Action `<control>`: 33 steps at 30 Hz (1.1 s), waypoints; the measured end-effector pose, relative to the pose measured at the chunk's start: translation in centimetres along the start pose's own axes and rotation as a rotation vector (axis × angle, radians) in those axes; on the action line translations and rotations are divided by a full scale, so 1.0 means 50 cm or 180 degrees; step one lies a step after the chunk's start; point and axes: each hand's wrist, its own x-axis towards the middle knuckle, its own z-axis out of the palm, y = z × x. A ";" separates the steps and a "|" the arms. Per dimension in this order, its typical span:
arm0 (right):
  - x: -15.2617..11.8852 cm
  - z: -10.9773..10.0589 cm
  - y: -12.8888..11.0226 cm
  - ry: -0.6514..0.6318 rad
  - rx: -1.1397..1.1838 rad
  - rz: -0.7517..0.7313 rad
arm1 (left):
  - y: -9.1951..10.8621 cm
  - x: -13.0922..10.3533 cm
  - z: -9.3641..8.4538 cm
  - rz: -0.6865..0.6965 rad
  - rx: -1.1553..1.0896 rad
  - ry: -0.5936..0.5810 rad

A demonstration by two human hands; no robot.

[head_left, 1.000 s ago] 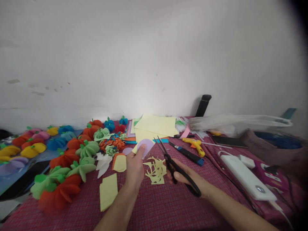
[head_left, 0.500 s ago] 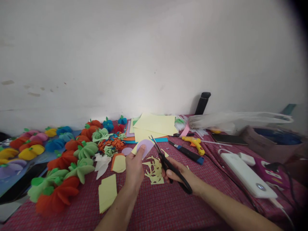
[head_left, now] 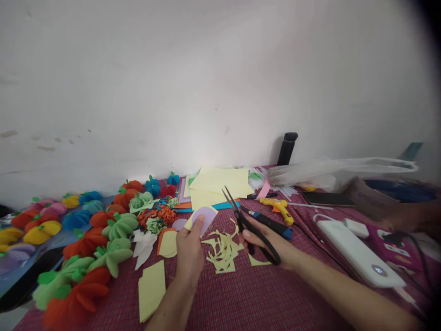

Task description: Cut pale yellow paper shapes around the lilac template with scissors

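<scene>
Between thumb and fingers my left hand (head_left: 190,246) pinches a purple disc (head_left: 206,218) lying over a pale yellow piece. My right hand (head_left: 267,241) is wrapped round black scissors (head_left: 255,234), whose blades point up and left, slightly parted and away from the paper. Curled yellow offcuts (head_left: 222,250) lie on the checked cloth between my hands. A yellow scrap (head_left: 258,261) rests below the scissors. Left of my left hand are cut yellow pieces (head_left: 168,243) on orange, and a stack of yellow rectangles (head_left: 151,289).
Colourful felt pumpkins (head_left: 120,225) crowd the left side. Yellow sheets (head_left: 220,181) lie at the back. On the right are a blue-black cutter (head_left: 268,224), a yellow glue gun (head_left: 279,208), a white power bank (head_left: 360,253) and a purple power strip (head_left: 389,243). A black bottle (head_left: 287,149) stands behind.
My right hand and the scissors have moved right, away from the purple disc. A yellow scrap now shows on the cloth below the scissors. The view has shifted slightly.
</scene>
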 end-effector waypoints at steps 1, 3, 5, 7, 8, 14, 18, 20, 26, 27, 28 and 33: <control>0.001 0.005 0.010 -0.0078 0.0026 0.0065 | 0.001 -0.002 0.002 0.0000 0.0024 0.0007; 0.002 0.019 0.028 -0.0232 0.0080 0.0091 | 0.005 -0.005 0.005 -0.0024 0.0051 0.0019; 0.003 0.030 0.039 -0.0342 0.0110 -0.0008 | 0.009 -0.009 0.009 -0.0082 0.0068 0.0034; 0.002 0.035 0.041 -0.0395 0.0093 -0.0112 | 0.012 -0.012 0.012 -0.0168 0.0084 0.0091; 0.002 0.034 0.040 -0.0411 0.0077 -0.0129 | 0.012 -0.013 0.014 -0.0203 0.0083 0.0110; 0.001 0.026 0.040 -0.0487 0.0092 -0.0095 | 0.007 -0.018 0.016 -0.0270 0.0113 0.0023; 0.002 0.024 0.050 -0.0528 0.0117 -0.0133 | 0.004 -0.021 0.017 -0.0264 0.0167 -0.0011; 0.002 0.023 0.052 -0.0537 0.0113 -0.0128 | 0.004 -0.021 0.018 -0.0263 0.0221 0.0035; 0.003 0.021 0.059 -0.0510 0.0090 -0.0129 | 0.000 -0.019 0.017 -0.0252 0.0291 0.0069; 0.003 0.021 0.060 -0.0512 0.0094 -0.0130 | -0.002 -0.018 0.016 -0.0229 0.0282 0.0062; 0.003 0.022 0.061 -0.0511 0.0103 -0.0132 | -0.004 -0.018 0.015 -0.0203 0.0260 0.0047; 0.006 0.022 0.064 -0.0471 0.0152 -0.0105 | -0.008 -0.018 0.015 -0.0181 0.0248 0.0000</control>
